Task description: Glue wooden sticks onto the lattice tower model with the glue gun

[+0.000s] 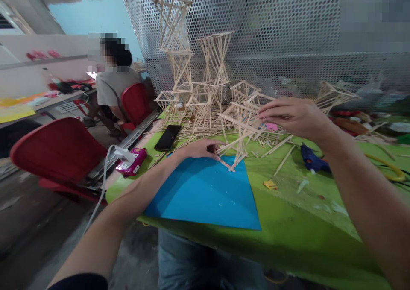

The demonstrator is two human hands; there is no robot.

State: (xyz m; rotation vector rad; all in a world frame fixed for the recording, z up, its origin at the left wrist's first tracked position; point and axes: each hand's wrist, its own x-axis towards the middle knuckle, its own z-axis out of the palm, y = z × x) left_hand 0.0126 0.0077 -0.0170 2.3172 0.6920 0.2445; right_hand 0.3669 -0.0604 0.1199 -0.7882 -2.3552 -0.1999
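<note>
A small frame of wooden sticks (241, 130) stands on the far edge of a blue sheet (208, 194) on the green table (288, 234). My left hand (200, 148) pinches a lower stick of this frame at its left side. My right hand (293, 115) rests on the frame's top, fingers together and pointing left, touching the upper sticks. Taller stick towers (179, 59) stand behind, with loose sticks (278, 147) scattered at their base.
A blue glue gun (312, 159) lies right of the frame. A black phone (168, 137) and a pink power strip (132, 161) sit at the table's left. A perforated metal panel (272, 33) backs the table. Red chairs (60, 151) and a seated person (113, 85) are at left.
</note>
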